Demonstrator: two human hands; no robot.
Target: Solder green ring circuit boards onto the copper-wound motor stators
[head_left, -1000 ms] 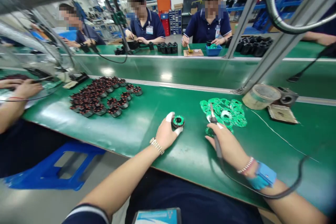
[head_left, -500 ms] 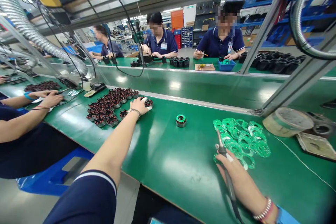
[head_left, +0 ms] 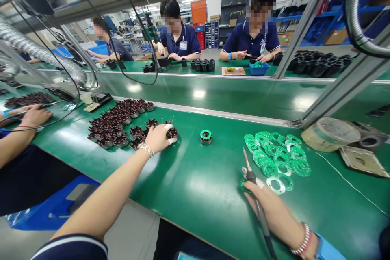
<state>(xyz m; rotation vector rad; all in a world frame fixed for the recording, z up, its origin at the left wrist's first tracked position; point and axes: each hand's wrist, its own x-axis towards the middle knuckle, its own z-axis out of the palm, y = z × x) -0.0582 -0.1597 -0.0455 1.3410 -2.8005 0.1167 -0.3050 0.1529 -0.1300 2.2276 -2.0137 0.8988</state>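
My left hand has its taped fingers curled around a copper-wound motor stator, which rests on the bench near several loose ones. Between my hands stands another stator with a green ring board on top. My right hand grips a soldering iron, its tip pointing up and away from me. Those same fingers also pinch a green ring-shaped circuit board, mostly hidden. Just beyond that hand lies a pile of green ring boards.
A cluster of stators covers the left of the green bench. At the right are a round pale tub and a shallow tray. A metal post slants up there. Co-workers sit opposite; another's hands work at left.
My left hand has drawn a stator slightly toward me, away from the cluster. My right hand keeps its hold on the iron and board. The view has shifted a little.
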